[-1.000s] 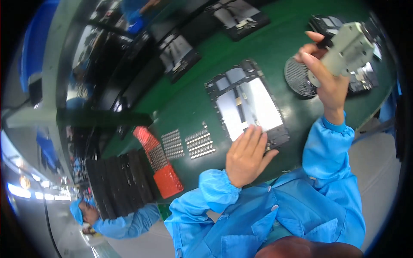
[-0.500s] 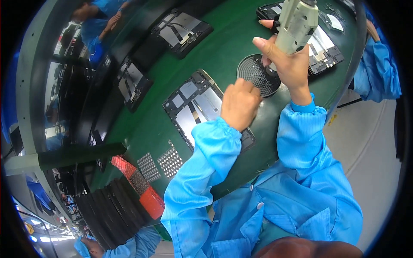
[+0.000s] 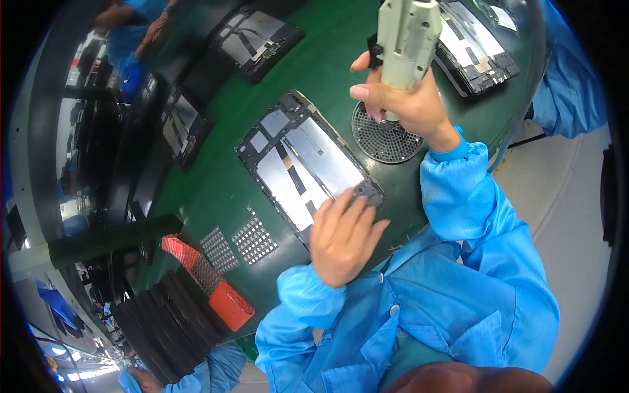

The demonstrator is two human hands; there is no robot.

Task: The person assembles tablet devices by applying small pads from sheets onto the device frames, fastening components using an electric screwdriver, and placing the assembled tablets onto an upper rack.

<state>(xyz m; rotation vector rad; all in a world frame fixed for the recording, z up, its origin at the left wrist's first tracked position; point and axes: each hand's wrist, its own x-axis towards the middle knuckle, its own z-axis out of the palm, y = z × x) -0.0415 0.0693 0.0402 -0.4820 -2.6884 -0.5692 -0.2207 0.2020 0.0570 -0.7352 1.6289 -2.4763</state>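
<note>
An opened tablet [image 3: 308, 157], with silver inner plates and a black frame, lies on the green table in front of me. Over its near edge my left hand [image 3: 344, 239] is open, palm down and fingers spread, holding nothing visible; whether the fingertips touch the tablet I cannot tell. My right hand [image 3: 416, 108] grips a cream electric screwdriver [image 3: 407, 46], pointing down above a round dark tray [image 3: 393, 147] with many small holes. The hand hides part of the tray and the driver's tip.
More opened tablets [image 3: 475, 49] are stacked at the far right. Another tablet [image 3: 259, 42] is at the far left. Left of my left arm lie sheets of small pads [image 3: 254, 241], a red bubble-wrap pouch [image 3: 230, 304] and a row of black slabs [image 3: 167, 324]. A co-worker's blue sleeve [image 3: 570, 85] shows at right.
My left hand has left the round tray and come back toward me, its curled fingers now spread over the tablet's near edge. My right hand and the screwdriver have shifted left in view.
</note>
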